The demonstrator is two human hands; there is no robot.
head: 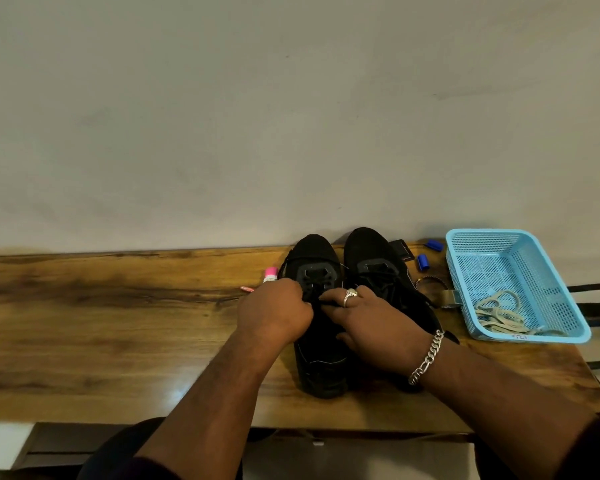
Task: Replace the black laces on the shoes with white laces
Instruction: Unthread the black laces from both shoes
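Two black shoes stand side by side on the wooden table, toes toward the wall: the left shoe (314,258) and the right shoe (371,251). Both carry black laces. My left hand (274,311) and my right hand (371,320) meet over the lacing of the left shoe, fingers pinched on its black lace (317,282). The right hand wears a ring and a chain bracelet and covers part of the right shoe. The white laces (499,315) lie coiled in the blue basket (492,268) at the right.
Behind the shoes lie two small blue objects (423,262), a dark flat item (400,249) and a wristwatch (440,292). A pink-capped object (270,273) sits left of the shoes. The table (101,317) ends at a wall behind.
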